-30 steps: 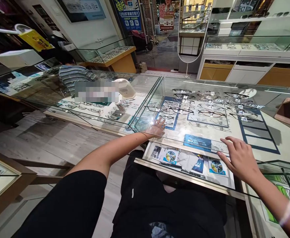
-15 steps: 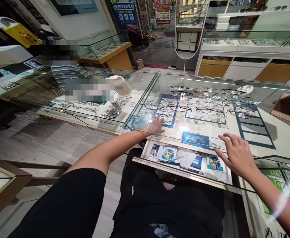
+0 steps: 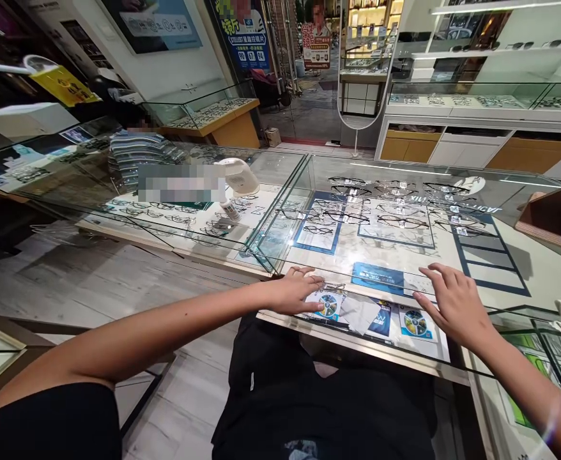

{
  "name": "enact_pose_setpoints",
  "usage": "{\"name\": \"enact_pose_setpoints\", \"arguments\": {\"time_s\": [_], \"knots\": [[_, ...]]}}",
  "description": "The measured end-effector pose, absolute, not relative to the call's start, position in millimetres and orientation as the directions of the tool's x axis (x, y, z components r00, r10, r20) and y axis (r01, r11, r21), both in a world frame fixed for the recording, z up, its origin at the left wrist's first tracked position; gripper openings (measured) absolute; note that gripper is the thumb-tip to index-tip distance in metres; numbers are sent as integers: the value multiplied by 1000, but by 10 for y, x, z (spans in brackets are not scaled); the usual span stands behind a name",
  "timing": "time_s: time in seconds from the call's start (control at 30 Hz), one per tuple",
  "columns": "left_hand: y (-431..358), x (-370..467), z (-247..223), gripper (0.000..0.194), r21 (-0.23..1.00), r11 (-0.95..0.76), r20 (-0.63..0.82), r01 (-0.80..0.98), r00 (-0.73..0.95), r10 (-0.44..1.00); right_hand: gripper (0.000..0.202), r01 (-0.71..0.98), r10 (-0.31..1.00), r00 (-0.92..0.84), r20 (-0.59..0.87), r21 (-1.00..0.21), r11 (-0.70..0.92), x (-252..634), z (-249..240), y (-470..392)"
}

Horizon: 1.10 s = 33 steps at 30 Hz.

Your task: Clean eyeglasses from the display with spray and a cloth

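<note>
My left hand (image 3: 296, 292) is over the left part of the pulled-out drawer (image 3: 280, 317), palm down with its fingers apart. A small thin item at its fingertips is too unclear to name. My right hand (image 3: 455, 303) hovers near the front edge of the glass display case, fingers spread and holding nothing. Inside the drawer lie a card with a colour wheel (image 3: 328, 306), a second such card (image 3: 415, 323) and white paper packets (image 3: 360, 313). A blue leaflet (image 3: 377, 277) lies between my hands. Rows of eyeglasses (image 3: 402, 221) sit further back in the case.
Another glass case with eyeglasses (image 3: 153, 209) joins on the left, a white device (image 3: 239, 176) beyond it. A person in a striped top (image 3: 139, 153) is behind that case. At right is a brown box (image 3: 556, 211). An oval mirror (image 3: 364, 96) stands beyond the counter.
My left hand has come back toward me, from the case's left side by the eyeglasses to over the drawer. The right hand has hardly moved. The view has tilted up slightly.
</note>
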<state>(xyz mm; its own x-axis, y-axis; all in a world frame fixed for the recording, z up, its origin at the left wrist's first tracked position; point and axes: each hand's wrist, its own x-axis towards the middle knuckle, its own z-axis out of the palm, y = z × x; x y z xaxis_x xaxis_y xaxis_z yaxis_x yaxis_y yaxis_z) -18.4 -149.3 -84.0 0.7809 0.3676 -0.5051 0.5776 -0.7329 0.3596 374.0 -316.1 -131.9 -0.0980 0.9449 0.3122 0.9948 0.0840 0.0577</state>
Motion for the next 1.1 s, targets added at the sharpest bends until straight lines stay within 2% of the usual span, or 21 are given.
{"name": "enact_pose_setpoints", "arguments": {"time_s": [0.2,0.27,0.33,0.47,0.57,0.7,0.9,1.1], "knots": [[-1763,-286,-129,65,533,-710,-488,461,853,188,53,995,945,-95,314,50,83,3747,-1340,-3168],[-1729,-312,147,67,541,-725,-437,426,879,190,52,995,943,-95,319,55,82,3731,-1328,-3170],[-1609,-314,405,71,490,-757,-391,432,885,252,51,995,941,-99,323,61,84,3716,-1316,-3170],[-1152,-204,717,81,274,-785,-310,556,823,475,50,994,935,-109,336,56,96,3709,-1312,-3168],[-715,-63,690,88,114,-790,-204,602,792,575,49,993,932,-116,342,54,103,3721,-1325,-3167],[-213,64,405,98,-9,-766,-199,643,750,631,49,992,929,-123,348,55,110,3737,-1338,-3162],[137,53,-35,103,-21,-718,-251,695,692,677,49,994,936,-110,334,42,102,3731,-1325,-3157],[170,11,-175,104,-13,-696,-278,718,666,692,49,994,940,-108,325,39,101,3726,-1319,-3162]]}}
